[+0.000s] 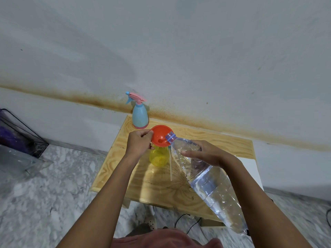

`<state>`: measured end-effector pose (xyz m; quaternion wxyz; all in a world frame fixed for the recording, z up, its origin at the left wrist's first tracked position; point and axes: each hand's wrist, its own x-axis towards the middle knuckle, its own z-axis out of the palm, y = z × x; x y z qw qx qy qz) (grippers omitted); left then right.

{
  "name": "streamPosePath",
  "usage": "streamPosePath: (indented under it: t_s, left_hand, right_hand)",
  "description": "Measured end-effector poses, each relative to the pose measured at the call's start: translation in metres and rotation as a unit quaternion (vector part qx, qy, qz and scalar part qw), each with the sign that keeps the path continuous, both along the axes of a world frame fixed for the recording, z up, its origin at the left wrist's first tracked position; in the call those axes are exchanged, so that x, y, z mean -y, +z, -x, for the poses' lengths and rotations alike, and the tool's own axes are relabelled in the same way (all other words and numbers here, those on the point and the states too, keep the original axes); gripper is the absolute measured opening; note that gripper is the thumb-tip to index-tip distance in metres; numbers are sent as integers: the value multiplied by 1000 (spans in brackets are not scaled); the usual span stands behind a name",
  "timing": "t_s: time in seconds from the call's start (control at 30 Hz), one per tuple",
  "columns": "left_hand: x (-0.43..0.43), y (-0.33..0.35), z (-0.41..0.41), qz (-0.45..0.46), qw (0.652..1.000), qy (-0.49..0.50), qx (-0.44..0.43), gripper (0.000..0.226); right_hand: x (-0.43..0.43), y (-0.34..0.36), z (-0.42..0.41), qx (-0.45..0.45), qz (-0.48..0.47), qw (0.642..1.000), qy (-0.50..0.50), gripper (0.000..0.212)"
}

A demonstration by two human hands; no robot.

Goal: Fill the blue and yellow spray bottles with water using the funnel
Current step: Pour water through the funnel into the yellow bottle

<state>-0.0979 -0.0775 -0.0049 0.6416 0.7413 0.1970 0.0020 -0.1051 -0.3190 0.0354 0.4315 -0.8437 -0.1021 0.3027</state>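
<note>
An orange funnel (160, 136) sits in the open neck of the yellow spray bottle (158, 158) on the wooden table (215, 140). My left hand (138, 142) pinches the funnel's left rim. My right hand (206, 153) grips a large clear water bottle (213, 185), tilted so that its blue-ringed mouth rests on the funnel's right edge. A thin white tube hangs beside the yellow bottle, below the funnel. The blue spray bottle (140, 116), with its pink and blue trigger head on, stands upright at the table's far left corner by the wall.
The stained grey wall (179, 51) runs right behind the table. A dark wire-framed container (19, 135) and clear plastic lie on the marble floor at left. A black cable (186, 224) and a sandal lie under the table's near edge. A white surface (250, 169) adjoins the table's right side.
</note>
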Motion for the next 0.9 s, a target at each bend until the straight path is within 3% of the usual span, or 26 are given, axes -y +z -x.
streamPosePath:
  t_s: [0.23, 0.43, 0.5, 0.63, 0.73, 0.9]
  left_hand:
    - [0, 1, 0, 3, 1000, 0, -1, 22]
    - [0, 1, -1, 4, 1000, -1, -2, 22]
    - [0, 1, -2, 2, 1000, -3, -3, 23]
    - [-1, 0, -3, 0, 1000, -5, -4, 23]
    - [-2, -1, -3, -2, 1000, -8, -5, 22]
    - [-3, 0, -4, 0, 1000, -15, -7, 22]
  right_hand:
    - [1, -4, -5, 0, 10, 1000, 3, 47]
    - [3, -4, -7, -5, 1, 1000, 3, 35]
    - [4, -5, -8, -3, 0, 1000, -2, 42]
    - [4, -9, -11, 10, 4, 1000, -6, 78]
    - [1, -6, -11, 10, -8, 1000, -7, 71]
    - [1, -6, -11, 36, -19, 999, -8, 82]
